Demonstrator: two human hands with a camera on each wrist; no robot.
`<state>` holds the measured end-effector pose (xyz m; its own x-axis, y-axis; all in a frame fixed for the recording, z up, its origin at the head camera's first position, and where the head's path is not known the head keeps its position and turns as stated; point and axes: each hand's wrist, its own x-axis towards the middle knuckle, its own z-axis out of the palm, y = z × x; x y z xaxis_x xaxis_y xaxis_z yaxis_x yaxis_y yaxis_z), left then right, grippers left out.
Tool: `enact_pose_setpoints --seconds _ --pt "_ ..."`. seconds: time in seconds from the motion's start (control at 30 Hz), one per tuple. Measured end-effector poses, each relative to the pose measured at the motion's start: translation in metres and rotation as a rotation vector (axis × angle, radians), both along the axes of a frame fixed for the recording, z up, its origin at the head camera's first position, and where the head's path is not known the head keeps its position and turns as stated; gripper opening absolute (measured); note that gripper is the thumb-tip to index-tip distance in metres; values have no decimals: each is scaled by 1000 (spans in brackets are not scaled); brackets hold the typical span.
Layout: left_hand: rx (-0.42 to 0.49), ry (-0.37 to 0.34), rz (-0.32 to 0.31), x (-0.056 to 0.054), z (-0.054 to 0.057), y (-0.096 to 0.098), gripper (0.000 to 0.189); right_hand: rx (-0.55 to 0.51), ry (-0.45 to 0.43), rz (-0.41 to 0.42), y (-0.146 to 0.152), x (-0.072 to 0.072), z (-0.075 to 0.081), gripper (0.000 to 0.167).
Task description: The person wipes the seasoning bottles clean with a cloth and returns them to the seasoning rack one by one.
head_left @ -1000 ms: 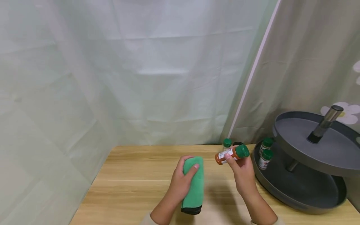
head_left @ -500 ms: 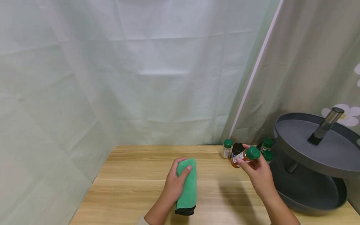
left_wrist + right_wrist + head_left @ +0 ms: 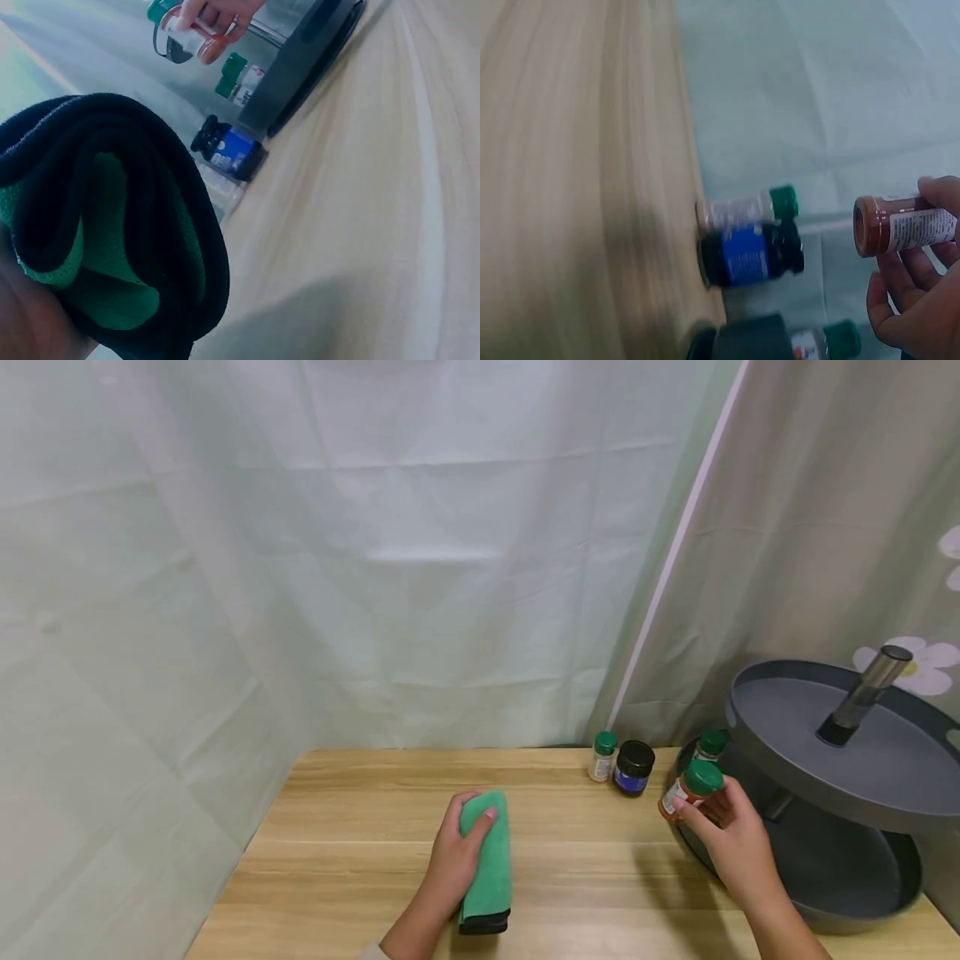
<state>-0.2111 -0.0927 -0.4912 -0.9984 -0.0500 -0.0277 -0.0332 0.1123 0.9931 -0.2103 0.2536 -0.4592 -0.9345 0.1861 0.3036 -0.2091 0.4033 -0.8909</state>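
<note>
Orange-red spice jar (image 3: 688, 788), held tilted, cap up, in the air at the left rim, as the head view has it, of the two-tier grey tray (image 3: 847, 868). We judge it light, stiff and a little slippery; glass or plastic we cannot tell. The labelled body below the green cap looks the best place to take hold. Our right hand (image 3: 738, 852) pinches it there, thumb on the near side, fingers bent behind, closed to the jar's width, forearm slanting up from the lower right. Our left hand (image 3: 453, 852) grips a folded green cloth (image 3: 491, 864), soft by its look, thumb laid along it. On the wooden table (image 3: 360, 827), a black jar (image 3: 634, 768) stands beside a pale spice jar (image 3: 601, 762)
</note>
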Motion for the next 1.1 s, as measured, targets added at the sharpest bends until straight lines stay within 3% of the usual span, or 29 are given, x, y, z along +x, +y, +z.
enact_pose_setpoints --seconds 0.33,0.57,0.73,1.1 --pt "44 -63 31 -1 -21 -1 49 73 -26 -107 35 8 -11 45" --pt "31 -96 54 0 -27 1 51 220 -162 -191 56 12 -16 55" --pt "6 -83 76 1 -32 2 49 365 -269 -142 66 11 -16 62" --pt "-6 -87 76 -3 -43 -1 53 455 -381 -16 78 5 -19 65"
